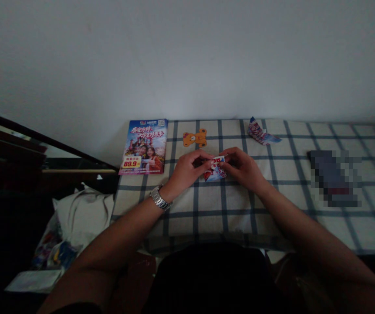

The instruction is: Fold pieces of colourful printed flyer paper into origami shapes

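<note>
Between my two hands is a small folded paper flyer (215,171), printed in red, blue and white, just above or on the checked cloth. My left hand (192,168), with a metal watch on the wrist, pinches its left side between thumb and fingers. From the right, my right hand (243,168) grips the opposite edge the same way, its thumb on the paper's face. Beyond the hands, a folded paper piece (261,133) with similar colours stands on the cloth. A pile of flyers (144,148) lies to the left, its top sheet flat and unfolded.
A blue-and-white checked cloth (194,209) covers the surface, which meets a pale wall (187,56) behind. An orange bear picture (195,138) lies near the back edge. A blurred dark object (334,179) rests on the right. Down at the left is a white bag (82,213).
</note>
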A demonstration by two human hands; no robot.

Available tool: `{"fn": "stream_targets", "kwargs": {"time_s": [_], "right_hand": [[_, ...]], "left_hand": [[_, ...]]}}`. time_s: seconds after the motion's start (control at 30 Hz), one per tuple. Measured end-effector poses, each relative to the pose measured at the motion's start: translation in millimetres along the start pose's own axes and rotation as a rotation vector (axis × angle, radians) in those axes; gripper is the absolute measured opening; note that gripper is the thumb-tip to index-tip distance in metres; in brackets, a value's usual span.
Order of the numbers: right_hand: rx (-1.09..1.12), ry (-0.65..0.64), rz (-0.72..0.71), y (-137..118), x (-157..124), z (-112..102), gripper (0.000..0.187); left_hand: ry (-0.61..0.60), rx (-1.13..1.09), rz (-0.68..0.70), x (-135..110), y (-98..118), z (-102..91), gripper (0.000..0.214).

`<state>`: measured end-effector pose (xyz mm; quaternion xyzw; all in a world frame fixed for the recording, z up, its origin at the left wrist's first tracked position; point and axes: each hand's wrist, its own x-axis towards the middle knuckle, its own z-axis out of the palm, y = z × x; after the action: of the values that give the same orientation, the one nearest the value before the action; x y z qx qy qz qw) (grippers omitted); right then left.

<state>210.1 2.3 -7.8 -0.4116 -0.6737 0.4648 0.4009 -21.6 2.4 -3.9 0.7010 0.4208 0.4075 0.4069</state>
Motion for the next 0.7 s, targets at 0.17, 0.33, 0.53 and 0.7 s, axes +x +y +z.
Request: {"fn": "stream_targets", "kwargs": {"time_s": [0.17, 0.33, 0.53, 0.7], "right_hand": [[0.012, 0.010, -0.004, -0.6, 0.0, 0.9, 0.028], [0.008, 0.011, 0.018, -1.1, -0.5, 1.1, 0.030], [0.032, 0.020, 0.020, -3.2, 0.2, 1.3, 0.033], [0.051, 0.020, 0.031, -4.2, 0.3, 0.2, 0.038]], "left_hand": [[0.001, -0.011, -0.001, -0.3, 0.4, 0.7, 0.014], [-0.004, -0.055, -0.017, -0.7, 0.4, 1.3, 0.015], [-0.028, -0.004, 0.010, -1.3, -2.5, 1.0, 0.016], [0.004, 0.013, 0.012, -0.3, -3.7, 1.0, 0.017]]}}
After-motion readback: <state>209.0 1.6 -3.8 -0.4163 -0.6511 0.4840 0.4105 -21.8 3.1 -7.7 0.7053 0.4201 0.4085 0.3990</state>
